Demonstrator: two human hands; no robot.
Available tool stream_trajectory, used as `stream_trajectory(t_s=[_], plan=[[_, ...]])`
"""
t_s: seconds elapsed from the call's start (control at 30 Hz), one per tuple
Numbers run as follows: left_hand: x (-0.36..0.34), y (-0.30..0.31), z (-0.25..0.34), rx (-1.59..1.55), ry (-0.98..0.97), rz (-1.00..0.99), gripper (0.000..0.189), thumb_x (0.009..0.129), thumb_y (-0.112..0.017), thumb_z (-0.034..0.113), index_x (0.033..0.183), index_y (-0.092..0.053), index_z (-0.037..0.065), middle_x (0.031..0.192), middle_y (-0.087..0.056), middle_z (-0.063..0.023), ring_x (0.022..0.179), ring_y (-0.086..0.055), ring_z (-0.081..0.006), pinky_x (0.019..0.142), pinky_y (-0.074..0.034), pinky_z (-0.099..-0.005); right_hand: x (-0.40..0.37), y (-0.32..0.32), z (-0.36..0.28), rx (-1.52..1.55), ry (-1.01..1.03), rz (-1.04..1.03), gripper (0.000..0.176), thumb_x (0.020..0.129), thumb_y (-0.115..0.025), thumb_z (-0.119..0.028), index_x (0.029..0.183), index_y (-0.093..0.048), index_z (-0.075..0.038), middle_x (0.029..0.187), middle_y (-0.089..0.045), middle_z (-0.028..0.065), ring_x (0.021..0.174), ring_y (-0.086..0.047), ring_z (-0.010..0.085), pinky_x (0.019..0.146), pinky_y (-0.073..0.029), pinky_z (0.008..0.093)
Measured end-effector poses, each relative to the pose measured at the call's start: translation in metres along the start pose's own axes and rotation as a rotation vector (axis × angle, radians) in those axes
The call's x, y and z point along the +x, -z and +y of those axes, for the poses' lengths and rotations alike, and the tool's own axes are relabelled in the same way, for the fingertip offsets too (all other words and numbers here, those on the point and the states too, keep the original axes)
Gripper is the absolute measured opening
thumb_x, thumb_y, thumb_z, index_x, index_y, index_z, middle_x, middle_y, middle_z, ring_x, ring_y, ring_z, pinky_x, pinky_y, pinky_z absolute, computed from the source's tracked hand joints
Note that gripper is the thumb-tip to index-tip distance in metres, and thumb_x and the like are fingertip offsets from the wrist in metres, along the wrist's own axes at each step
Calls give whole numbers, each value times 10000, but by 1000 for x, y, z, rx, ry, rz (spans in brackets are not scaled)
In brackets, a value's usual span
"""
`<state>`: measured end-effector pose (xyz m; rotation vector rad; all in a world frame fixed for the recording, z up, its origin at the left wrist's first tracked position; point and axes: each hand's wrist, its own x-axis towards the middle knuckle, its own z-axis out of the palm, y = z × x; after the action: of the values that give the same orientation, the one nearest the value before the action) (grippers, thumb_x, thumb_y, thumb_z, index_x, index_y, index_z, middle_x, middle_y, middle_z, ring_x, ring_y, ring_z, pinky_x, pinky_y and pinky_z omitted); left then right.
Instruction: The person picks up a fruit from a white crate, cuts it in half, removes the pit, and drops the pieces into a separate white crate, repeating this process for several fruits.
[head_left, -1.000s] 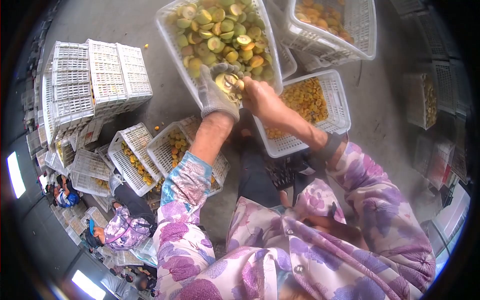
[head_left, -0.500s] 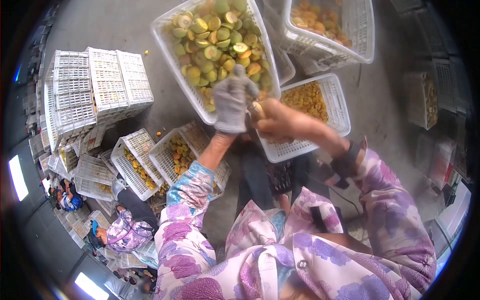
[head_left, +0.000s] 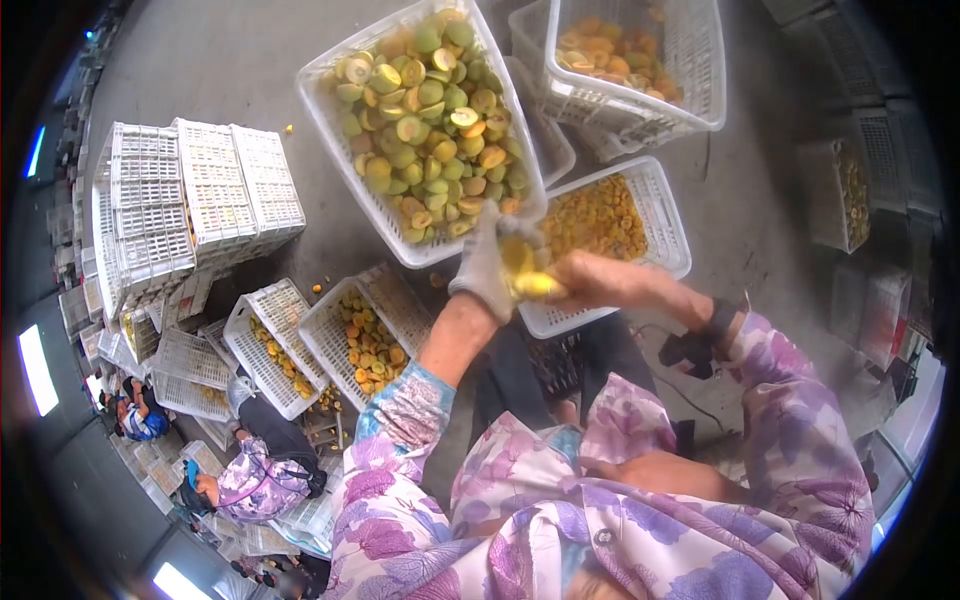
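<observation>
My left hand [head_left: 487,268], in a pale grey glove, is closed on a blurred yellow fruit piece [head_left: 515,254] at the near corner of a large white crate. That crate [head_left: 338,172] holds halved green and yellow fruit [head_left: 425,130] resembling peaches or apricots. My bare right hand [head_left: 582,280] meets the left one, its fingers wrapped round something smooth and bright yellow [head_left: 540,286]. Blur hides whether this is a tool handle or fruit. Under my right forearm stands a lower white basket [head_left: 672,222] with small orange-brown pieces [head_left: 600,218].
A white crate of orange fruit [head_left: 640,105] stands at the far right. Stacked crates [head_left: 200,190] rise on the left. Nearer are two tilted crates of fruit [head_left: 265,345] [head_left: 340,340]. A person in a floral top [head_left: 262,480] sits at the lower left; another person [head_left: 140,415] is beyond.
Both hands have come down and nearer to me, away from over the large crate. The left hand has turned, and yellow fruit now shows between the hands. The view has shifted slightly.
</observation>
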<state>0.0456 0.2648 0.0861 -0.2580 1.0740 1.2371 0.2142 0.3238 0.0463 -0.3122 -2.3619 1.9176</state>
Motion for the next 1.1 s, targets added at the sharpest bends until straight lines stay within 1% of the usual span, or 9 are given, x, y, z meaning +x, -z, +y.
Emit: stream_trajectory(t_s=[0.13, 0.2, 0.27, 0.43, 0.53, 0.6, 0.73, 0.8, 1.1], plan=[[5, 111, 24, -88, -31, 176, 455, 972, -422, 479, 808, -570, 81, 777, -629, -87, 726, -605, -229, 657, -538, -359, -50, -19, 99, -634, 131, 42, 50, 803, -624, -142, 815, -653, -104, 752, -668, 50, 700, -656, 226, 563, -482, 387], [-18, 201, 37, 1051, -628, 142, 557, 975, -340, 530, 1077, -578, 37, 1077, -616, -174, 1012, -593, -297, 867, -516, -402, -47, -32, 159, -1056, -519, -534, 159, 752, -642, -80, 906, -675, -98, 790, -648, 97, 778, -642, 247, 632, -500, 364], [-58, 275, 58, 1265, -194, 389, 701, 945, -322, 599, 1379, -383, 52, 1391, -414, -198, 1286, -411, -345, 1061, -349, -486, -6, -7, 133, -981, -471, -233, 151, 748, -642, -148, 883, -701, -119, 813, -652, 100, 760, -653, 280, 610, -512, 402], [-117, 416, 42, 134, 256, 838, 816, 884, -423, 640, 1480, -223, 121, 1523, -247, -126, 1384, -271, -339, 1092, -194, -574, 129, 58, 125, -759, -237, 497, 187, 800, -558, -59, 958, -653, -96, 827, -623, 147, 729, -627, 333, 599, -489, 430], [-128, 423, 23, 5, 102, 597, 769, 888, -493, 563, 1470, -254, 119, 1523, -259, -114, 1367, -304, -324, 1072, -269, -512, 188, 73, 119, -790, -76, 552, 158, 871, -597, -156, 861, -545, -7, 842, -567, 136, 729, -596, 284, 668, -504, 398], [-104, 541, -28, -1740, 443, -282, 743, 893, -519, 512, 1453, -274, 90, 1513, -274, -117, 1359, -317, -323, 1071, -303, -474, 217, 69, 125, -848, -218, 430, 103, 849, -574, -103, 881, -543, -10, 891, -570, 155, 844, -605, 309, 734, -494, 409], [-67, 361, -4, -1725, 550, -131, 703, 931, -521, 407, 1442, -246, 10, 1494, -264, -196, 1369, -295, -337, 1082, -332, -465, 238, 58, 130, -913, -146, 558, 68, 834, -543, -58, 846, -565, 5, 847, -605, 159, 825, -626, 327, 703, -500, 420], [-71, 234, 26, 46, 36, 170, 677, 956, -486, 404, 1433, -249, -13, 1478, -265, -235, 1364, -295, -349, 1085, -332, -471, 247, 66, 134, -864, -281, 517, 92, 825, -529, -37, 797, -586, 29, 753, -624, 163, 773, -640, 351, 655, -501, 440], [27, 160, 45, 238, -304, -226, 641, 980, -385, 478, 1411, -292, 13, 1430, -339, -202, 1321, -353, -319, 1053, -373, -458, 189, -8, 41, -1025, -216, 329, 148, 760, -661, -53, 882, -580, -36, 667, -590, 50, 532, -584, 184, 475, -470, 336]])
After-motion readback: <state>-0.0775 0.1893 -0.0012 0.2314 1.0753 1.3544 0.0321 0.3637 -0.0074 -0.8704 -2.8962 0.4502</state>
